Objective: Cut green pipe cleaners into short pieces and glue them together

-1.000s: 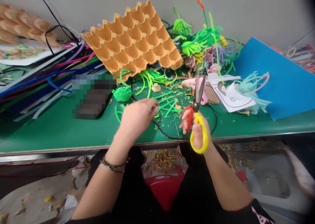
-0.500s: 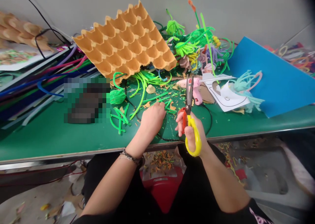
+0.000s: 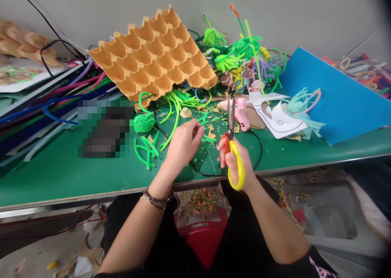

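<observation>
My right hand (image 3: pixel 241 159) is closed through the handles of a pair of scissors (image 3: pixel 232 166), one handle yellow and the other red-orange. Their dark blades point away from me, slightly parted, with nothing visible between them. My left hand (image 3: pixel 185 143) hovers low over the table with its thumb and fingers pinched together; what they hold, if anything, is hidden. Just beyond its fingertips lie cut green pipe cleaner pieces (image 3: pixel 208 139). More short pieces (image 3: pixel 148 149) are to its left, near a green pipe cleaner ball (image 3: pixel 144 123).
An orange-brown egg tray (image 3: pixel 152 54) leans at the back. Behind the scissors lies a pink glue gun (image 3: pixel 242 115), its black cord looping across the green table (image 3: pixel 61 176). A white paper cutout (image 3: pixel 285 123) and a blue sheet (image 3: pixel 332 102) are at right. Bundled pipe cleaners (image 3: pixel 241 58) fill the back.
My left hand has lifted slightly and shifted left, its fingers now pinched together. The scissors stay in my right hand almost unmoved. The whole view has shifted a little.
</observation>
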Demonstrator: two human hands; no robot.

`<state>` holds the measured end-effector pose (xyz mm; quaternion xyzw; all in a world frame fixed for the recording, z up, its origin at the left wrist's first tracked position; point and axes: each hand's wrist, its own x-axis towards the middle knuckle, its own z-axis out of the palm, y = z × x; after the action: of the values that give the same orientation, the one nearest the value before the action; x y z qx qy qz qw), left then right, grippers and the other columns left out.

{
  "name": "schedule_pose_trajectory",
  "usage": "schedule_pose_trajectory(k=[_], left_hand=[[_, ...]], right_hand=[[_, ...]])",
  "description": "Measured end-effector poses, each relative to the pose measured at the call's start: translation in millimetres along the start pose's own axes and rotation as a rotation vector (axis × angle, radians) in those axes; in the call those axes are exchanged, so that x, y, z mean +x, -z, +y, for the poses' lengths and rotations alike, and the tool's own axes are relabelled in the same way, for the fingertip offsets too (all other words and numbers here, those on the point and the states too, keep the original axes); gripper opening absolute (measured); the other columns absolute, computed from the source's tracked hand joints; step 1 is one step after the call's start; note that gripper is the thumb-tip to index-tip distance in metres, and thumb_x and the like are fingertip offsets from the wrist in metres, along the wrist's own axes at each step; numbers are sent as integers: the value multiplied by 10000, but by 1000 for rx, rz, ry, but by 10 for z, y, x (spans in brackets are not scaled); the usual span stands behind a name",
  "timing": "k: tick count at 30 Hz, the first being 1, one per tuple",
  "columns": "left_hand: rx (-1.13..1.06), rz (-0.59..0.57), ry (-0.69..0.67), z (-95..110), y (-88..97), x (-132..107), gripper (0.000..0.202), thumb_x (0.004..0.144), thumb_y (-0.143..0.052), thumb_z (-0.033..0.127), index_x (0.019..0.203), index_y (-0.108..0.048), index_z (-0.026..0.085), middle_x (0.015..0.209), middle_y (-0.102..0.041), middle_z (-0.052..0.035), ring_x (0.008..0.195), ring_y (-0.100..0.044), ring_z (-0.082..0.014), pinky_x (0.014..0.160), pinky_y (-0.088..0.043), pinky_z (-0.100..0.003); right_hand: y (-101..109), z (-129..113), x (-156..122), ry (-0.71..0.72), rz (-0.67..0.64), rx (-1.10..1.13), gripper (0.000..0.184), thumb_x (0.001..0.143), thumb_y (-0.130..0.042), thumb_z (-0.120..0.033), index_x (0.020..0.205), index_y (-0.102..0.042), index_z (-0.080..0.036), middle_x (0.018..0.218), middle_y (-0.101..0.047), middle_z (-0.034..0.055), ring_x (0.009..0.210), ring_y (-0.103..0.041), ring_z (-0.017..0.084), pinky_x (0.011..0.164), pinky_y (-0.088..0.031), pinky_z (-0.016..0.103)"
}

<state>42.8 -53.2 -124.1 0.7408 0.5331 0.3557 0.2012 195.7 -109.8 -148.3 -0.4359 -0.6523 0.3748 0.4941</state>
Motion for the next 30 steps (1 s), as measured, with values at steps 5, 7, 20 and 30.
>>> schedule_pose_trajectory(k=[5,7,20,30], left_hand=[[-480,-3,-67,185,17,-91,180,867,-421,290,716,-430,193,517,-388,67,435,-373,-54,426,-311,-179],[-560,34,-87,245,-13,-139,180,878,-408,305,732,-419,199,530,-397,67,431,-385,-51,423,-325,-178],[-300,280,-303,338,-68,-189,225,881,-390,153,665,-339,197,542,-334,66,474,-352,-46,444,-300,-160],[-212,201,-422,309,-36,-197,222,874,-393,142,665,-340,196,520,-329,77,444,-328,-42,423,-266,-157]], right_hand=[[5,-48,15,-20,-33,-85,455,811,-356,-651,890,-447,-212,593,-421,-39,473,-405,107,528,-416,291],[4,-80,18,5,-56,-151,498,795,-341,-681,883,-448,-203,613,-447,-22,498,-425,117,525,-412,291],[-82,-158,-8,65,-142,-333,606,763,-252,-751,921,-428,-193,606,-486,5,503,-452,142,465,-344,280],[-41,-145,5,98,-93,-443,653,763,-206,-764,976,-427,-188,635,-494,6,515,-457,143,475,-331,277]])
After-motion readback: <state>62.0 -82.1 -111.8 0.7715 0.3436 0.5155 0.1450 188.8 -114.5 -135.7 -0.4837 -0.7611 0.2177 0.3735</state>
